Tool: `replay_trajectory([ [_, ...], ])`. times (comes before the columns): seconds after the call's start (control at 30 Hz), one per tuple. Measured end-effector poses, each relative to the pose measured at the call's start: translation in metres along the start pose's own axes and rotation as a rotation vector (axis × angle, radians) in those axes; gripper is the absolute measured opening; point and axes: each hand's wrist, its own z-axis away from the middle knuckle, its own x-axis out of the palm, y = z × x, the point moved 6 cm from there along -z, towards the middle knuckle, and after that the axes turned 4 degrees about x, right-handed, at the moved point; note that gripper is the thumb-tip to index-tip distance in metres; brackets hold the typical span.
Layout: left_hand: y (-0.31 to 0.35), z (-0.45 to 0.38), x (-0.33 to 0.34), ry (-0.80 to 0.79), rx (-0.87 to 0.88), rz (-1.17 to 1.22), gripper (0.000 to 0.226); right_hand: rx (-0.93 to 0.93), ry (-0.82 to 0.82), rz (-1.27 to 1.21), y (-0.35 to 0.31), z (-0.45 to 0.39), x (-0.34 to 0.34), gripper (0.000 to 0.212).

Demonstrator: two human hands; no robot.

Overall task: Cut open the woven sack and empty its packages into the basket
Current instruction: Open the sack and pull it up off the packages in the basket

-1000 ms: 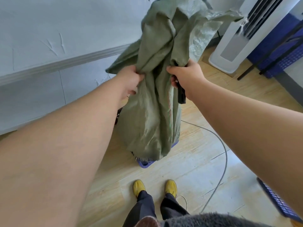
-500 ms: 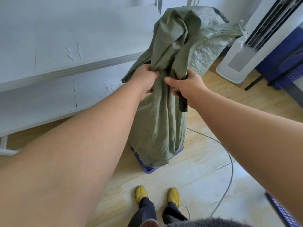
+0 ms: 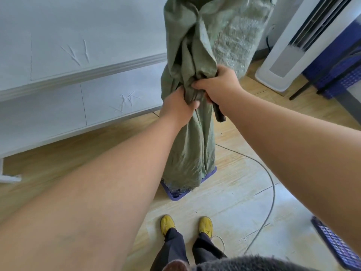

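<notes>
The sack [image 3: 197, 94] hangs upright, its long axis near vertical, running from the top edge of the view down into the basket [image 3: 176, 194]. Its frayed lower end points down and rests inside the basket's near corner, draping over most of the basket so that only the blue front rim shows. The upper part is bunched and twisted; a paler, shinier stretch of weave shows on the side away from the person.

Left of the basket a white shelf unit [image 3: 78, 75] stands close, its lower edge near the sack's side. Right of the basket the wooden floor [image 3: 244, 182] lies open, crossed by a grey cable [image 3: 270, 184]. Beyond the basket to the right stands a white appliance [image 3: 293, 55]. The person's yellow shoes [image 3: 168, 223] stand just in front of the basket, and a second blue crate [image 3: 336, 243] sits to the right of them.

The left hand [image 3: 178, 108] grips a gathered fold of the sack, fingers curled tight into the cloth. The right hand [image 3: 216, 85], just above and touching it, clamps the same bunch, and a dark handle [image 3: 218, 113] sticks out below its palm.
</notes>
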Motion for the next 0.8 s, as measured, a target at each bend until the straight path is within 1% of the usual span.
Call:
replay_trajectory([
  [0.03,0.004,-0.005,-0.005,0.039,0.008,-0.035,0.037,-0.024,0.010,-0.022,-0.004,0.002,-0.001,0.027],
  [0.07,0.010,-0.008,-0.013,0.096,0.023,-0.021,0.033,-0.055,0.027,-0.068,-0.010,0.002,-0.003,0.027],
  [0.13,0.024,-0.011,-0.033,0.257,0.064,0.080,0.030,-0.128,0.049,-0.186,-0.027,0.003,-0.007,0.026],
  [0.17,0.028,-0.012,-0.040,0.302,0.085,0.107,0.029,-0.151,0.036,-0.216,-0.035,0.003,-0.008,0.026],
  [0.2,0.031,-0.015,-0.042,0.288,0.095,0.096,0.030,-0.152,0.010,-0.210,-0.040,0.004,-0.008,0.025],
  [0.27,0.028,-0.019,-0.042,0.206,0.070,0.026,0.032,-0.096,-0.059,-0.177,-0.041,0.005,-0.005,0.023],
  [0.3,0.025,-0.018,-0.046,0.222,0.056,0.034,0.032,-0.081,-0.084,-0.188,-0.041,0.006,-0.004,0.022],
  [0.37,0.025,-0.016,-0.054,0.318,0.067,0.121,0.029,-0.107,-0.095,-0.245,-0.042,0.005,-0.004,0.021],
  [0.4,0.026,-0.015,-0.054,0.323,0.074,0.117,0.028,-0.118,-0.092,-0.252,-0.042,0.005,-0.004,0.021],
  [0.47,0.025,-0.018,-0.051,0.270,0.041,0.030,0.025,-0.115,-0.100,-0.205,-0.041,0.005,0.000,0.024],
  [0.57,0.017,-0.019,-0.063,0.292,0.001,-0.038,0.024,-0.132,-0.126,-0.113,-0.035,0.005,0.006,0.033],
  [0.63,0.010,-0.019,-0.064,0.239,-0.009,-0.157,0.025,-0.128,-0.113,-0.037,-0.027,0.006,0.007,0.030],
  [0.73,0.000,-0.019,-0.065,0.258,-0.055,-0.181,0.026,-0.134,-0.104,0.023,-0.017,0.007,0.010,0.025],
  [0.8,-0.005,-0.021,-0.059,0.155,-0.157,-0.239,0.028,-0.126,-0.110,0.067,-0.008,0.007,0.012,0.026],
])
